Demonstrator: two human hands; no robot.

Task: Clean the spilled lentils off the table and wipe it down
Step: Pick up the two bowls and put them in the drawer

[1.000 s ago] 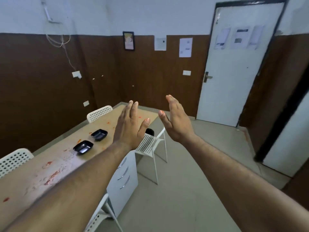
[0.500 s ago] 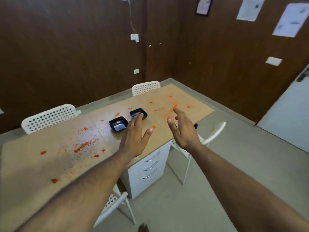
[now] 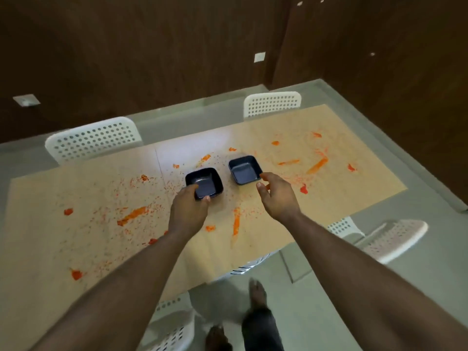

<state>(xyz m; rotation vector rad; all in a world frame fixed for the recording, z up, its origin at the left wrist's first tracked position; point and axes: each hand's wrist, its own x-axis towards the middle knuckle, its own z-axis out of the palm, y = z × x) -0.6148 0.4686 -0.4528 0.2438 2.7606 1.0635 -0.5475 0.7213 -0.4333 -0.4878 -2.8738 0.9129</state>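
Observation:
Orange-red lentils lie in streaks and specks across the light wooden table, with more lentil streaks toward the right end. Two small dark square bowls stand mid-table, both looking empty. My left hand grips the near rim of the left bowl, thumb on the front edge. My right hand hovers with loosely curled fingers at the near right corner of the right bowl; I cannot tell if it touches.
White perforated chairs stand behind the table at the far left and far right, and on my side at the right and below. Dark wood panelling backs the room. My bare feet are on the grey floor.
The view has swung from the door down onto the table. Both hands, raised with straight fingers before, have dropped to the two bowls, and the left now grips one.

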